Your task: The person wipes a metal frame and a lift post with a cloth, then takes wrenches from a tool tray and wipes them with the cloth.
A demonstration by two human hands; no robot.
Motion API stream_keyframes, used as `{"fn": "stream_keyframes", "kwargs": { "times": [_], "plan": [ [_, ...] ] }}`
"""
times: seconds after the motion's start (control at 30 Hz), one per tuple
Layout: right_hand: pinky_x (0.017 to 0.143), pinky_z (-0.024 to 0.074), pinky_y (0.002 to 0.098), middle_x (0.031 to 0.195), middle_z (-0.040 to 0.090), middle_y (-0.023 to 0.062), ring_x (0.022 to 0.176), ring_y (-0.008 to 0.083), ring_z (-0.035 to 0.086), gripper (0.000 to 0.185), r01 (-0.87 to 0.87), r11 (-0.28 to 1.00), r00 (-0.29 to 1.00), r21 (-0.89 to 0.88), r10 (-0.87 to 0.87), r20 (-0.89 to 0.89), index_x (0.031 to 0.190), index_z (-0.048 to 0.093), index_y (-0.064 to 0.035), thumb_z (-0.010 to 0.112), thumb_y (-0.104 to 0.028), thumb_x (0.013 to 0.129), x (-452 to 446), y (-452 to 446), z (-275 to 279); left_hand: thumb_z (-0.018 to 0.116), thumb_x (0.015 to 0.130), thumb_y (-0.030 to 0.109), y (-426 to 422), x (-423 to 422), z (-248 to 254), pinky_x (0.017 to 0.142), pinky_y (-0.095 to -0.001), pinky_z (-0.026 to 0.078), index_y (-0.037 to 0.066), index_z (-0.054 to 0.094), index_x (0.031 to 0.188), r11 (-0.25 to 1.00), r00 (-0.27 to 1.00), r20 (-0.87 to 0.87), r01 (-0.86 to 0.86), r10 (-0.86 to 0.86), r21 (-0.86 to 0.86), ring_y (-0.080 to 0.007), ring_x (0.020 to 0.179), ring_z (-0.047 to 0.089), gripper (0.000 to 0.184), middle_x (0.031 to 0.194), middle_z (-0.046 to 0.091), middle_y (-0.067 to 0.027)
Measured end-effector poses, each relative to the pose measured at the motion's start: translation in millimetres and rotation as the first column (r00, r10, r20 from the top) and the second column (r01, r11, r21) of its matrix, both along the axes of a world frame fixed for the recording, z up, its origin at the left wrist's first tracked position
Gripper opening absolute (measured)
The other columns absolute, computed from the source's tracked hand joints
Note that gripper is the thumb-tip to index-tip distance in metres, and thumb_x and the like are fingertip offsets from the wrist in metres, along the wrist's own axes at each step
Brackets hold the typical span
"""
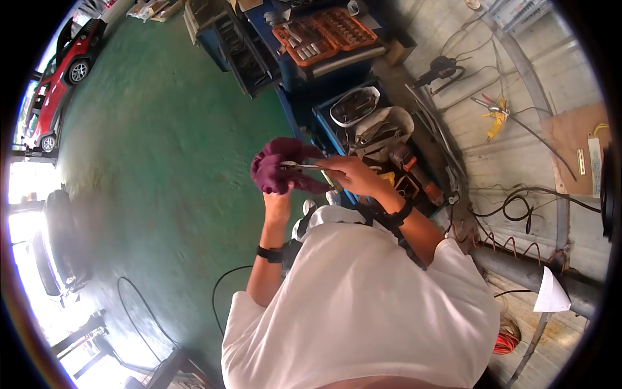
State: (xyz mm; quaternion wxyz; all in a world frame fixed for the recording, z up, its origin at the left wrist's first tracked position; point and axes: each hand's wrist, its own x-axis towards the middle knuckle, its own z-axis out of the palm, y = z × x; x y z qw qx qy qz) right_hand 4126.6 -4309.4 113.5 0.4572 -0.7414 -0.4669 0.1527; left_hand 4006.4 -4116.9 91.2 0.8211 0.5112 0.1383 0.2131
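Observation:
A dark maroon cloth (pixel 275 162) is bunched up in my left hand (pixel 278 194), whose fingers are wrapped in its folds. My right hand (pixel 353 175) is closed on the shaft of a metal tool (pixel 308 166), which looks like a wrench. The tool's far end lies against the cloth, and a loose part of the cloth hangs below it toward my right hand. Both hands are in front of my body, left of an open blue drawer (pixel 324 120) that holds tools and pouches.
An orange socket set (pixel 308 48) lies open on a blue cabinet beyond the drawer. A dark tool tray (pixel 243 55) stands beside it. Cables and pliers (pixel 489 104) hang at the wall on the right. A red car (pixel 55 84) is far left, and a hose (pixel 139 311) lies on the green floor.

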Motion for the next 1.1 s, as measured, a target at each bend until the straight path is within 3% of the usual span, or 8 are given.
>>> {"fn": "stream_keyframes", "kwargs": {
  "times": [0.17,0.23,0.33,0.43,0.47,0.57,0.83,1.1],
  "plan": [
    [0.065,0.0456,0.0365,0.083,0.058,0.0121,0.072,0.0286,0.058,0.045,0.029,0.988,1.0,0.153,-0.029,-0.005,0.128,0.06,-0.0127,0.06,0.003,0.086,-3,11,12,0.068,0.083,0.01,14,13,-10,0.09,-0.0367,0.045,0.004,0.063,0.103,0.958,0.998,0.005,-0.065,0.067,0.279,-0.0217,0.103,0.055,0.021,0.108,0.059,-0.0066],
    [0.063,0.0447,0.0356,0.082,0.058,0.0118,0.071,0.0257,0.058,0.044,0.009,0.992,0.998,0.124,-0.002,-0.055,0.129,0.06,-0.0123,0.061,0.002,0.087,-5,12,12,0.067,0.082,0.009,22,18,6,0.085,-0.0375,0.047,0.004,0.064,0.097,0.734,0.993,0.068,-0.114,0.092,0.669,-0.0209,0.1,0.056,0.016,0.108,0.059,-0.0073],
    [0.066,0.0477,0.0326,0.092,0.067,0.0144,0.07,0.0228,0.061,0.036,0.041,0.983,0.982,0.179,-0.006,-0.188,0.124,0.063,-0.0085,0.063,-0.002,0.088,-12,15,11,0.069,0.081,0.012,39,31,22,0.083,-0.0369,0.048,0.001,0.063,0.093,0.627,0.989,0.15,-0.127,0.016,0.768,-0.0203,0.096,0.058,0.017,0.103,0.061,-0.0092],
    [0.069,0.0491,0.0315,0.095,0.07,0.0164,0.073,0.0224,0.064,0.033,0.039,0.989,0.94,0.14,0.011,-0.341,0.122,0.064,-0.0059,0.064,-0.005,0.089,-14,8,18,0.073,0.079,0.016,24,27,47,0.08,-0.0336,0.049,0.0,0.061,0.096,0.777,0.996,0.055,-0.087,0.068,0.623,-0.0202,0.09,0.061,0.026,0.1,0.063,-0.01],
    [0.071,0.0496,0.0311,0.097,0.07,0.0174,0.075,0.0218,0.065,0.032,-0.02,0.998,0.918,0.058,0.041,-0.395,0.122,0.064,-0.0048,0.064,-0.006,0.089,-12,1,21,0.077,0.075,0.014,40,27,5,0.079,-0.032,0.051,-0.001,0.058,0.102,0.751,0.991,0.115,-0.13,0.073,0.647,-0.02,0.087,0.063,0.036,0.097,0.065,-0.0106],
    [0.071,0.0494,0.0299,0.098,0.07,0.018,0.076,0.0189,0.064,0.033,-0.058,0.996,0.932,-0.075,0.028,-0.362,0.122,0.063,-0.0049,0.064,-0.008,0.09,-3,-14,10,0.08,0.072,0.011,23,14,52,0.08,-0.0313,0.052,0.001,0.055,0.107,0.555,1.0,0.016,-0.019,0.009,0.832,-0.0197,0.086,0.066,0.044,0.099,0.067,-0.0106],
    [0.066,0.0459,0.0246,0.08,0.056,0.0005,0.071,0.0077,0.05,0.038,-0.169,0.982,0.814,-0.089,0.088,-0.575,0.133,0.057,-0.0089,0.059,-0.019,0.095,-3,-31,-4,0.081,0.067,0.007,11,5,74,0.081,-0.034,0.054,0.007,0.055,0.11,0.577,0.969,-0.244,0.176,0.043,0.797,-0.0293,0.091,0.07,0.05,0.101,0.069,-0.016],
    [0.069,0.0492,0.027,0.09,0.065,0.0059,0.08,0.0083,0.057,0.029,-0.233,0.971,0.674,-0.052,0.122,-0.729,0.117,0.061,0.0032,0.061,-0.013,0.092,-1,-44,-58,0.078,0.067,0.004,-27,5,68,0.075,-0.0385,0.054,0.006,0.054,0.111,0.515,0.949,-0.311,0.239,0.056,0.823,-0.0376,0.086,0.067,0.051,0.097,0.068,-0.017]
  ]
}}
